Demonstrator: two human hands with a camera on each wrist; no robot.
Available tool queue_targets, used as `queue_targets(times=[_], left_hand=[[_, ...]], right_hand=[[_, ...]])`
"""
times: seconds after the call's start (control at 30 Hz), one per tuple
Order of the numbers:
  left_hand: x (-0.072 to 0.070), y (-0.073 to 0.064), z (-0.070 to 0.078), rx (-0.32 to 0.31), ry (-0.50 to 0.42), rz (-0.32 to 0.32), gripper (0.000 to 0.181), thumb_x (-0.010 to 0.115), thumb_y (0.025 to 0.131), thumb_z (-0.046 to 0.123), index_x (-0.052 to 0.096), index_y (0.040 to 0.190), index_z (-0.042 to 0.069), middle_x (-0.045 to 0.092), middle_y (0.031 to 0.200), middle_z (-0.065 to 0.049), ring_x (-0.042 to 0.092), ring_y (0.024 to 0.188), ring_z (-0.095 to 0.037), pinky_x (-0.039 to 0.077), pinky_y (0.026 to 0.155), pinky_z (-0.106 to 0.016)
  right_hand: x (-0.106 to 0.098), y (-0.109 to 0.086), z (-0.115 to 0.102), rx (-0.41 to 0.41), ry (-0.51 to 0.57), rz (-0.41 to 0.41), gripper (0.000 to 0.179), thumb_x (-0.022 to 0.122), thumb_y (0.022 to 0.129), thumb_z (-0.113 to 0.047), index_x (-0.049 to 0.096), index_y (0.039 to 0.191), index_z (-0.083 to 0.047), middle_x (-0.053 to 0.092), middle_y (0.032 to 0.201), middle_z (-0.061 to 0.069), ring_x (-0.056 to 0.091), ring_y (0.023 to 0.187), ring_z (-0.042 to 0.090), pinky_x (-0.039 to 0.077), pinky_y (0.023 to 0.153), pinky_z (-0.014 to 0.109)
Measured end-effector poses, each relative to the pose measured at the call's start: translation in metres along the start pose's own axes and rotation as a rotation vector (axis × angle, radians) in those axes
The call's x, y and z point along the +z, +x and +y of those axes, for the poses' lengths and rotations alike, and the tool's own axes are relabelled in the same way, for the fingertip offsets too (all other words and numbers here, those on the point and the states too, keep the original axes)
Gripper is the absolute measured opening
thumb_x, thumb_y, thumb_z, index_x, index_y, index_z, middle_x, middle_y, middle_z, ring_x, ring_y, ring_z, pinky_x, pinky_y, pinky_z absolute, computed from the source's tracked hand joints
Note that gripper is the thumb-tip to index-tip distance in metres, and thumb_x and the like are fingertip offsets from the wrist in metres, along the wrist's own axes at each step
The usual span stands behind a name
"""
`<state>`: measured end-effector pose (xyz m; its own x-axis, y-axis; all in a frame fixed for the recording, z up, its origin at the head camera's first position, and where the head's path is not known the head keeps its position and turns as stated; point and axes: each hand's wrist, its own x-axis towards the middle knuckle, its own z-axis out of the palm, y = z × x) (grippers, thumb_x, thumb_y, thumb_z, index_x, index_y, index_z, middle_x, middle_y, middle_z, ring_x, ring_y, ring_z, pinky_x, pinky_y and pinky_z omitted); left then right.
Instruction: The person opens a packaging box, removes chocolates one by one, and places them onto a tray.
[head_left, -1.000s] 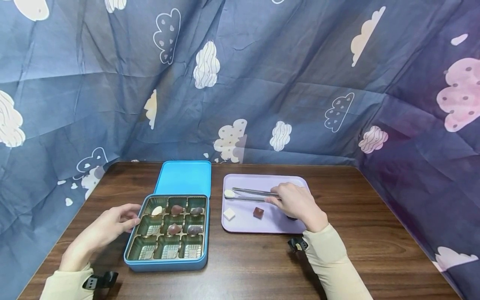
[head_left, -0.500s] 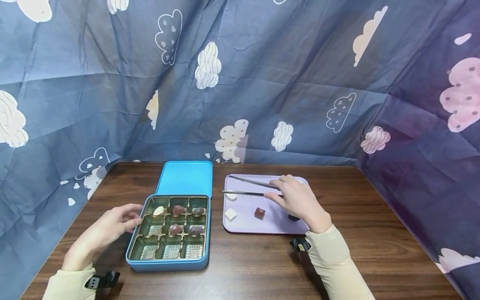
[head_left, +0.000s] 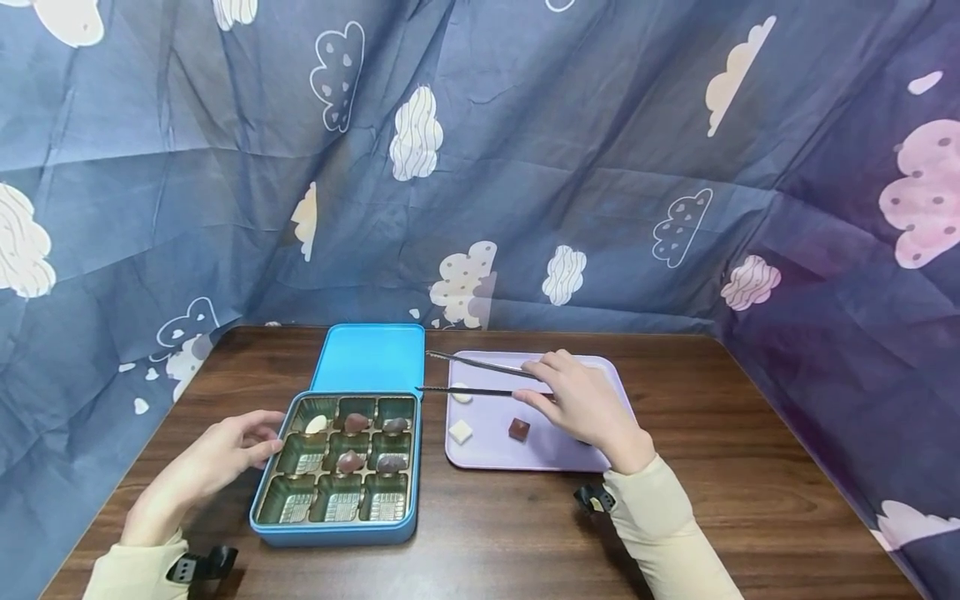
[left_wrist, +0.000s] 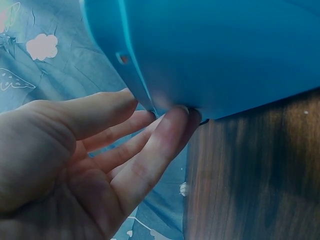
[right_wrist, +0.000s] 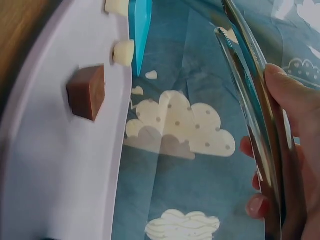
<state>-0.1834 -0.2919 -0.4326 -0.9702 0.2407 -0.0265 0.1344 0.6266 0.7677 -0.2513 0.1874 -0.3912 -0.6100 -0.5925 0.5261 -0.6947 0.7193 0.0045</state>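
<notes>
1. Head view, tray: noted on a lilac tray with rounded corners [head_left: 547, 450], toward its left end, a white rounded sweet [head_left: 462, 397] and a white square-topped sweet [head_left: 461, 432]; farther right, a glossy brown cube [head_left: 519, 429]. Judged light, smooth, easily marked. Best taken lightly by opposite sides; slip likeliest with the rounded one.
2. Head view, grip: holding in right hand [head_left: 581, 404] a pair of long, slim, silver-grey metal tongs [head_left: 487, 392], above the tray and reaching left past its edge. Judged light, stiff but springy, slick; best held midway along. Spread well apart at the tips, with nothing between.
3. Head view, left: resting left hand [head_left: 225, 450] beside a square blue box [head_left: 408, 529] with nine gold compartments. Counted five pieces: three across the far row, two in the middle row (centre and right). Behind it, a flat blue lid [head_left: 371, 354].
4. Left wrist view: touching the box's outer wall with loosely bent fingers; no firm clasp seen.
5. Right wrist view: gripping tongs between thumb and curled fingers, with tips parted; nothing caught. Brown cube on tray, well apart from them.
</notes>
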Motion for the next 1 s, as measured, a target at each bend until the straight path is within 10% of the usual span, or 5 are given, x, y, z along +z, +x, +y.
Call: queue_targets(times=[0.53,1.0], left_hand=[[0.000,-0.007,-0.003,-0.029,-0.021,-0.005,0.043,0.061,0.095,0.005,0.047,0.131,-0.014,0.065,0.103,-0.017,0.068,0.086,-0.024,0.058,0.070,-0.031],[-0.001,-0.002,0.001,-0.004,-0.025,-0.010,0.043,0.061,0.096,0.007,0.048,0.131,-0.014,0.065,0.103,-0.017,0.068,0.085,-0.024,0.058,0.070,-0.031]], right_hand=[[0.010,0.016,-0.042,-0.185,-0.035,-0.037,0.032,0.065,0.093,-0.044,0.067,0.106,-0.015,0.056,0.087,-0.003,0.054,0.077,0.016,0.048,0.051,0.033],[-0.015,0.072,-0.095,-0.461,-0.291,-0.235,0.032,0.060,0.094,-0.050,0.067,0.092,-0.018,0.055,0.079,-0.005,0.052,0.073,0.014,0.044,0.048,0.026]])
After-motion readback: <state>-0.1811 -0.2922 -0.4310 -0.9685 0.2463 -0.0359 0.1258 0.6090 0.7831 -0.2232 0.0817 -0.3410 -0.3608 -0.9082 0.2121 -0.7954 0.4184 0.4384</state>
